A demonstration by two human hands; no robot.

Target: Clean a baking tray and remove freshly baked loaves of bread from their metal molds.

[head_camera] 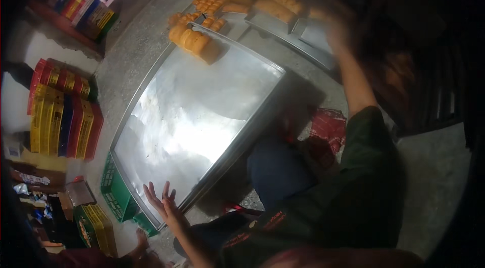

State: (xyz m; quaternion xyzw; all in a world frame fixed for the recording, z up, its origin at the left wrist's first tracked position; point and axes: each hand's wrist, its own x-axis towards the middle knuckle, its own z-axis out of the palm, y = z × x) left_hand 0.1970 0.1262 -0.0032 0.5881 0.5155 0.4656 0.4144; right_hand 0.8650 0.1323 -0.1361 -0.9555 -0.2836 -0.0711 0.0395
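Observation:
My left hand (161,200), fingers spread and empty, is over the near left corner of a large shiny metal tray (189,116). A loaf of bread (193,42) with a segmented top lies at the tray's far end. At the upper right my right hand (339,29) is blurred and dim beside a metal baking pan (314,35); whether it holds anything cannot be told. Next to that pan, longer browned loaves (275,10) sit on another metal tray (290,46). Beyond the large tray are several smaller segmented loaves (208,5).
A green plastic crate (115,188) shows under the large tray's left edge. Stacked coloured crates (64,124) stand at the left. Crumpled red cloth or packaging (327,131) lies on the floor at the right. Another person's foot (141,239) shows at the lower left.

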